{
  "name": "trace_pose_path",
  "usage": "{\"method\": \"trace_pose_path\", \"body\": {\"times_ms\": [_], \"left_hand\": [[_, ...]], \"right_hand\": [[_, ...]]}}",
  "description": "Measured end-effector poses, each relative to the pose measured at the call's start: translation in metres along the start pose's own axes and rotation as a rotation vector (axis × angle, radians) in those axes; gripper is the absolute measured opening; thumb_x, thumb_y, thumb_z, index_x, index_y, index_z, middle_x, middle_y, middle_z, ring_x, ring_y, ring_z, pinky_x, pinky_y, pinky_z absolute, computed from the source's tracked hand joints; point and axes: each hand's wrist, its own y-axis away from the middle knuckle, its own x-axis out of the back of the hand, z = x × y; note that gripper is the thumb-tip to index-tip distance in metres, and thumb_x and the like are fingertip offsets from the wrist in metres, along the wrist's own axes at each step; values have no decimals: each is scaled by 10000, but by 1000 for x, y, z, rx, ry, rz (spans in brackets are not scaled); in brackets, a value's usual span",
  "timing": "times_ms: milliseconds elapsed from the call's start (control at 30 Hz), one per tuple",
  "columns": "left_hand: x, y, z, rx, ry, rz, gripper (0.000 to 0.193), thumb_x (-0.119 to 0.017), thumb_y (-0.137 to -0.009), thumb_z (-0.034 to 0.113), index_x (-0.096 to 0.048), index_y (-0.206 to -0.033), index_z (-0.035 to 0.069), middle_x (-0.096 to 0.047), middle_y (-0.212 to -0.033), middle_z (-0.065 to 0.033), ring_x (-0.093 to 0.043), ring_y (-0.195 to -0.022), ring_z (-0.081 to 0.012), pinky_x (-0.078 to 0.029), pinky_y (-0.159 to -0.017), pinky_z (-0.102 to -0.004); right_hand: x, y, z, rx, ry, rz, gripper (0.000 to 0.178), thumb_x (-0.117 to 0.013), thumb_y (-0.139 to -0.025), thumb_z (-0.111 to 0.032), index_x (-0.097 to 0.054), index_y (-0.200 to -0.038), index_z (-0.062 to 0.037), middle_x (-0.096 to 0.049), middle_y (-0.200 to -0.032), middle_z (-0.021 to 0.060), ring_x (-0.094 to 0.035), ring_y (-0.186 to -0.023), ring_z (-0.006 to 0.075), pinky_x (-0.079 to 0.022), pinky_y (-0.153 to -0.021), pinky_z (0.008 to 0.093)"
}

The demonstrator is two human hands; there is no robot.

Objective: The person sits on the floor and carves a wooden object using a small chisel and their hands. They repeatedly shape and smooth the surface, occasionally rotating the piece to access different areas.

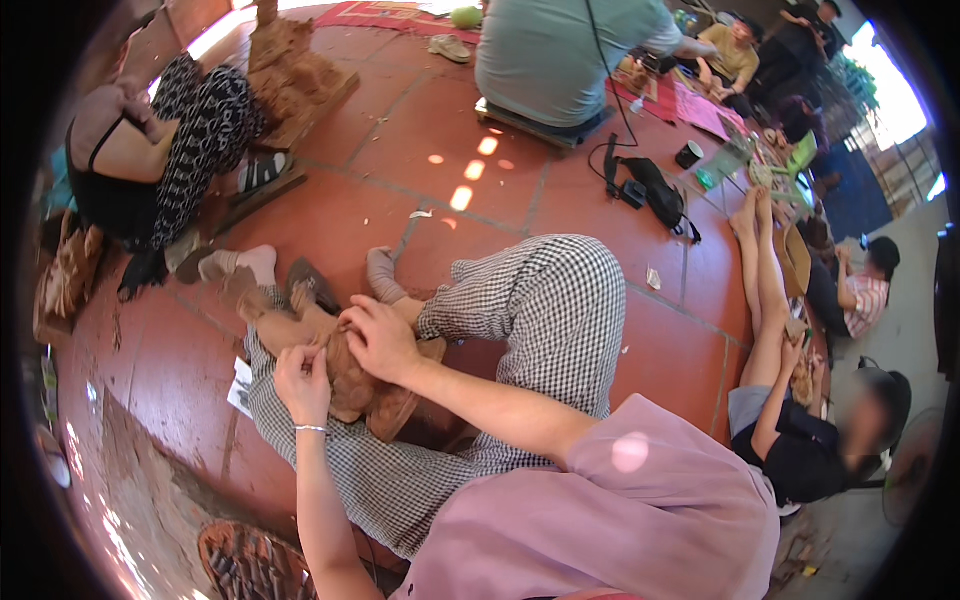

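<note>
One brown carving was held between the legs, left hand bunched, anything pinched unclear, right hand spread across; it was judged stiff, weighty, best gripped mid-body.

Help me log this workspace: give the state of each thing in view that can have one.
Left hand: fingers bent, at the brown figure
Right hand: fingers bent, on the brown figure
Brown figure: touched by both hands
Black bag: lying on the floor
Dark cup: upright
Beige shoe: unworn, on the floor
Round tray: holding dark objects
Fan: running or stopped, cannot tell
</note>
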Motion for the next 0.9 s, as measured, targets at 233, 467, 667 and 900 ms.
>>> {"method": "trace_pose_path", "body": {"times_ms": [233, 467, 667, 900], "left_hand": [[-5, -4, 1, -75, -91, 32, 109, -736, -839, 83, -666, -844, -1, -601, -748, -100, -586, -658, -230, -479, -627, -354], [-18, -17, 14, 74, -74, 65, 93, -752, -833, 87, -707, -889, 28, -630, -746, -67, -593, -644, -172, -478, -603, -312], [4, -1, -17, 138, 104, -61, 131, -742, -852, 107, -726, -946, 18, -668, -765, -71, -612, -656, -145, -490, -618, -305], [3, 5, -13, 262, 99, -85, 121, -745, -852, 92, -733, -931, 1, -661, -780, -71, -599, -649, -145, -486, -616, -289]], "right_hand": [[-3, 3, 2, -17, -13, -8, 227, -627, -839, -157, -624, -1058, -101, -575, -1217, 142, -592, -1051, 357, -470, -895, 473], [-7, 3, 1, -29, 9, 39, 240, -645, -832, -155, -620, -1063, -95, -566, -1238, 145, -585, -1067, 353, -464, -911, 473], [-12, 1, 0, -36, 21, 45, 238, -644, -831, -156, -626, -1060, -93, -570, -1254, 149, -585, -1075, 353, -463, -920, 468], [-6, 0, 3, -39, -26, -1, 236, -641, -824, -158, -630, -1051, -95, -577, -1222, 146, -591, -1033, 355, -464, -884, 470]]}}
